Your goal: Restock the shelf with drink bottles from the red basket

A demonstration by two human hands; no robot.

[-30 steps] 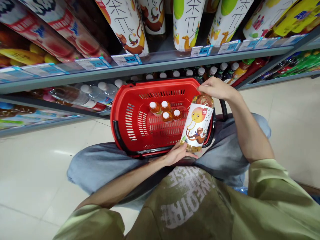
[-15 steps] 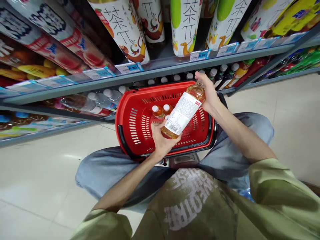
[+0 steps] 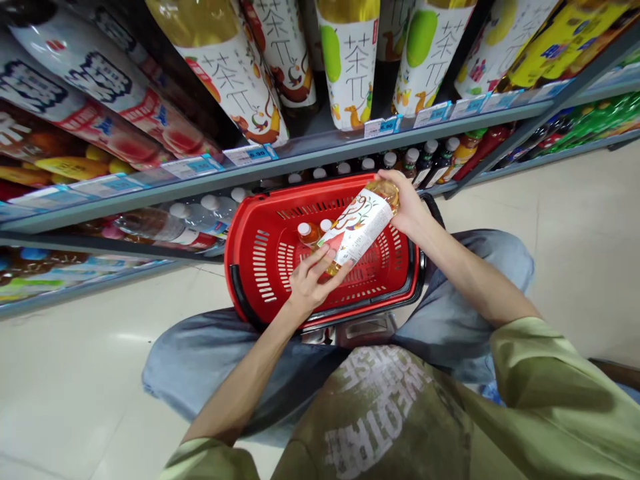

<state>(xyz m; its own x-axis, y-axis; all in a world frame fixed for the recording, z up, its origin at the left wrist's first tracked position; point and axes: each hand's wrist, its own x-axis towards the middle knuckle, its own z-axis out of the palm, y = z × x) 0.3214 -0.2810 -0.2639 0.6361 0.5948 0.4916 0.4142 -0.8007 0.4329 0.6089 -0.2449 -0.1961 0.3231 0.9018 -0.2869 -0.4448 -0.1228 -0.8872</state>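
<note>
A tea bottle [image 3: 361, 225] with a white illustrated label and golden liquid lies slanted above the red shopping basket [image 3: 250, 207]. My right hand [image 3: 404, 205] is closed around its neck end at the upper right; the cap is hidden by the hand. Fingers of my left hand [image 3: 313, 279] wrap over the label near the bottle's base. Inside the basket, small orange drink bottles [image 3: 309, 233] with white caps stand partly behind the held bottle. The basket's black handle [image 3: 245, 293] is folded down along its rim.
A shelf [image 3: 320, 150] with price tags runs across, just beyond the basket. Large tea bottles [image 3: 347, 73] and peach drink bottles [image 3: 115, 87] stand on it. Smaller bottles [image 3: 443, 160] fill the lower shelf. My bent legs [image 3: 210, 360] flank the basket on the tiled floor.
The bottle has been turned about its length: the text and barcode side faced up before, and now the illustrated side does. My left fingers have shifted from beneath it to over the label.
</note>
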